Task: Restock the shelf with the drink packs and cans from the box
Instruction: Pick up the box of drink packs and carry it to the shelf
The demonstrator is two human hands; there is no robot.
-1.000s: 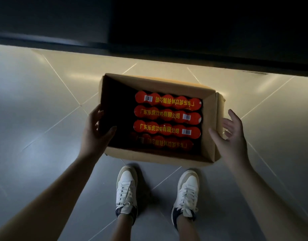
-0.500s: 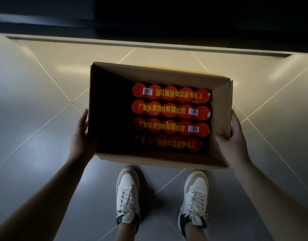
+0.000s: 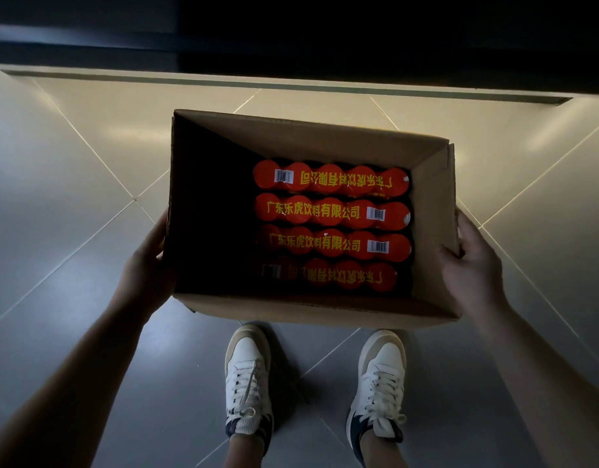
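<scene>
An open brown cardboard box (image 3: 301,138) hangs above the tiled floor in front of me. Inside, on its right side, lie several shrink-wrapped rows of red-topped drink cans (image 3: 332,211) with yellow lettering and barcode labels. The left part of the box's inside is in deep shadow. My left hand (image 3: 146,268) presses against the box's left wall from outside. My right hand (image 3: 470,265) grips the right wall, fingers curled over its outer edge. Both hands carry the box between them.
My two white sneakers (image 3: 247,380) stand on the grey tiled floor directly below the box. A dark shelf unit or cabinet base (image 3: 291,38) runs across the top of the view, its contents too dark to see. Light falls on the tiles (image 3: 89,130) before it.
The box has come up off the floor and closer to me. My hands went from beside the box to clasping its two side walls.
</scene>
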